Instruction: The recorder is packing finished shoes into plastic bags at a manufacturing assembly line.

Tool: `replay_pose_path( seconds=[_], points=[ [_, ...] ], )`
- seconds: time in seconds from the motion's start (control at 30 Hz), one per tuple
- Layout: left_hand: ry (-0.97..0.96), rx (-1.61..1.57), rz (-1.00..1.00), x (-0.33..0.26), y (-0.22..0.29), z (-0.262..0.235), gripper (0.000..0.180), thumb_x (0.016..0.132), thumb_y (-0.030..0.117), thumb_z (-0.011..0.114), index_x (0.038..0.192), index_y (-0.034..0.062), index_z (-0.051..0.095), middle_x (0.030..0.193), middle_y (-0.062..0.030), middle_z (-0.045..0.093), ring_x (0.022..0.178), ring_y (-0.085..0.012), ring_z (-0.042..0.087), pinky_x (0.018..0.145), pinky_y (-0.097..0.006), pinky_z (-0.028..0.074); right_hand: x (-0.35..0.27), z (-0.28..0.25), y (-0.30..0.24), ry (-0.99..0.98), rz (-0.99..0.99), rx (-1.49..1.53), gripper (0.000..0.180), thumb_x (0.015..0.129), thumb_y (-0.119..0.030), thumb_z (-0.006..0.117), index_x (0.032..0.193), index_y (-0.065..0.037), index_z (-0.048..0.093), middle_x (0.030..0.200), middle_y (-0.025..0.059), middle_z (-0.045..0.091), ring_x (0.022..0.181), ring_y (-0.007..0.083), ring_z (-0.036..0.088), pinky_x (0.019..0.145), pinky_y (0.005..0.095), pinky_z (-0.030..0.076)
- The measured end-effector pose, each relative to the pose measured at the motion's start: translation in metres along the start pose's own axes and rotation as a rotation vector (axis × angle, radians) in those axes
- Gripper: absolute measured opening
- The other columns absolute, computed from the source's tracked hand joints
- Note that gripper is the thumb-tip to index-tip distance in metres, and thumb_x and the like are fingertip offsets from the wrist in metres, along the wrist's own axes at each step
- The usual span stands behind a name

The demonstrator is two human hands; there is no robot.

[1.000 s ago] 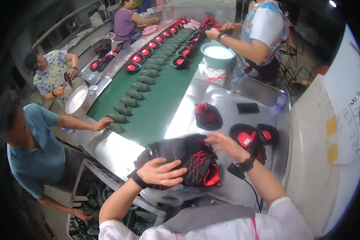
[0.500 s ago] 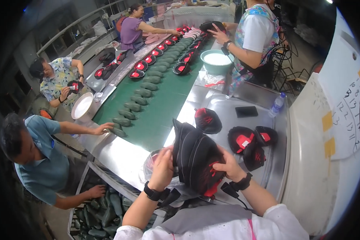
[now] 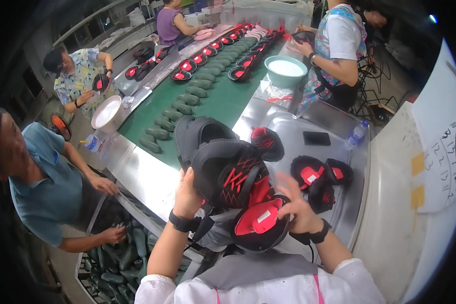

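My left hand (image 3: 188,195) grips a bundle of black shoe uppers (image 3: 220,169) with red crisscross lacing, raised in front of me at the near end of the line. Just below it, another black shoe upper (image 3: 251,225) shows its red lining and a small white label. My right hand (image 3: 298,207) has its thumb side against this upper's edge; its fingers are partly smeared by motion. On the metal tray table (image 3: 347,195) to the right lie several more black and red uppers (image 3: 309,175), and a single upper (image 3: 266,143) rests beyond the bundle.
A green conveyor (image 3: 215,109) carries rows of dark green shoe lasts (image 3: 190,99) and uppers. A phone (image 3: 316,138), a water bottle (image 3: 357,134) and a teal basin (image 3: 285,71) stand right. Left, a person in blue (image 3: 48,187) sits beside a crate of lasts (image 3: 114,271). Other people work farther off.
The bundle has tilted and turned so its lacing faces me, and an upper with red lining now shows under it. My right hand has shifted down. The person in blue has drawn a hand off the conveyor.
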State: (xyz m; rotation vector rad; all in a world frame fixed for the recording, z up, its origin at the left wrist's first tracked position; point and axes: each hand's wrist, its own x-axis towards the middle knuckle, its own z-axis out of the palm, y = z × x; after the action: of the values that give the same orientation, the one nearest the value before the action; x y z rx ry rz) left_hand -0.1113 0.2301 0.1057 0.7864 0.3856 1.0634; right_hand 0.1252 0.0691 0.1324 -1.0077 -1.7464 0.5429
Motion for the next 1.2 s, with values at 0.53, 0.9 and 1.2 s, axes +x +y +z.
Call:
replay_pose_path(
  seconds=[0.53,0.9,1.2],
  points=[
    [-0.181,0.055,-0.122,-0.011,0.003,0.015,0.053,0.083,0.023,0.065,0.125,0.0008,0.044,0.125,-0.0105,0.050,0.114,-0.0233,0.049,0.096,-0.037,0.039,0.000,0.006,0.001,0.084,-0.402,-0.513,0.018,0.047,-0.008,0.068,0.059,-0.015,0.056,0.087,0.0037,0.049,0.101,0.0312,0.048,0.092,0.0583,0.032],
    [-0.406,0.943,0.040,-0.003,0.012,0.009,0.058,0.096,0.043,0.022,0.126,-0.0010,0.043,0.115,-0.0116,0.057,0.105,-0.0227,0.054,0.091,-0.032,0.041,0.005,-0.013,-0.004,-0.112,-0.535,-0.658,0.012,0.053,-0.016,0.067,0.062,-0.017,0.059,0.073,0.0001,0.053,0.100,0.0245,0.052,0.094,0.0498,0.039],
    [-0.264,0.805,-0.063,-0.007,0.010,-0.009,0.040,0.096,0.029,0.036,0.106,-0.0041,0.057,0.105,-0.0152,0.061,0.095,-0.0164,0.057,0.085,-0.029,0.044,0.001,0.000,0.003,-0.054,-0.386,-0.629,0.018,0.054,-0.016,0.071,0.067,-0.013,0.060,0.080,0.0036,0.057,0.106,0.0274,0.048,0.094,0.0490,0.039]
  ],
)
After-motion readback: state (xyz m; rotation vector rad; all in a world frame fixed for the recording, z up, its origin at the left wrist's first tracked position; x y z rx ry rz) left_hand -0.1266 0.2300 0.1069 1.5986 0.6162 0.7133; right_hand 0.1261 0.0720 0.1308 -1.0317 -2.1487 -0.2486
